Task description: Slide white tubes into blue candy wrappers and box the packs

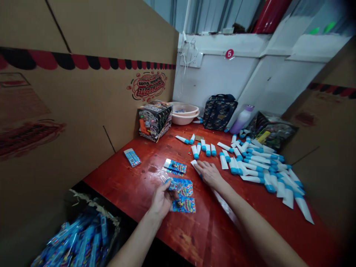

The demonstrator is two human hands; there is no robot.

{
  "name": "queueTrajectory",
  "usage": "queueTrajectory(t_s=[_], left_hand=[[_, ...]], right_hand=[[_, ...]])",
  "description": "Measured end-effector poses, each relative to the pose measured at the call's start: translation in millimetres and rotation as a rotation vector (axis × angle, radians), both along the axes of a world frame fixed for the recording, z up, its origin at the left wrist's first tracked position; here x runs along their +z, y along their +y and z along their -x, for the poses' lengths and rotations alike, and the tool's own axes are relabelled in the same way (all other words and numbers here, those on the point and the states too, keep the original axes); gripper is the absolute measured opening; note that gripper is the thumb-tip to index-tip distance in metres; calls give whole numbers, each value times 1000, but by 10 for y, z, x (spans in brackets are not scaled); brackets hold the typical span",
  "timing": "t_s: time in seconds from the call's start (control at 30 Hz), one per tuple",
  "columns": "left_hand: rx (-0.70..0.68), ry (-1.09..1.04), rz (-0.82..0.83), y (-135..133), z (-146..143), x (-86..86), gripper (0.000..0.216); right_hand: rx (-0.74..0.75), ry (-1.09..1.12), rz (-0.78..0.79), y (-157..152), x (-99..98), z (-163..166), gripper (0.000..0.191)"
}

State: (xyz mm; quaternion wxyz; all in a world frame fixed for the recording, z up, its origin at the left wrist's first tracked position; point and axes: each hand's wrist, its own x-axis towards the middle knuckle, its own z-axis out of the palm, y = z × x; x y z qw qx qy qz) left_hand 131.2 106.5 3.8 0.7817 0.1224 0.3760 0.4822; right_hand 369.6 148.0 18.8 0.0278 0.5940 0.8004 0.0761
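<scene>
My left hand [161,200] pinches the edge of a colourful printed packet [182,186] lying on the red table [211,230]. A second such packet [183,205] lies just below it and a third [175,166] farther back. My right hand [208,173] rests on the table with fingers closed over a white tube with a blue cap [194,163]. A spread of several similar white and blue tubes [261,167] lies to the right of that hand.
Cardboard walls [83,92] flank the table on the left and right. At the back stand a printed display box [155,120], stacked pink basins [185,112], a dark patterned bag [218,112] and a purple bottle [242,118]. A bag of blue packets [80,237] sits lower left. A small blue card [132,157] lies near the left wall.
</scene>
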Motion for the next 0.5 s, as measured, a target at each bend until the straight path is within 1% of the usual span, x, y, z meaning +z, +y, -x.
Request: queueTrajectory(t_s=[0.1,0.2,0.27,0.37,0.43,0.5], left_hand=[[21,-14,-8,-100,136,11,17],[43,-33,-29,-191,313,16,20],[59,-45,-37,-256,416,23,20],[83,-69,9,-367,517,59,14],[98,-80,45,-447,550,98,12],[98,-91,47,-527,560,138,11]], right_hand=[[5,-2,69,-4,-1,13,39],[-7,-3,110,-96,23,-11,39],[-29,24,149,-186,46,-57,40],[-55,60,201,-344,64,-157,47],[-33,73,203,-464,57,-215,49],[14,80,191,-601,44,-242,44]])
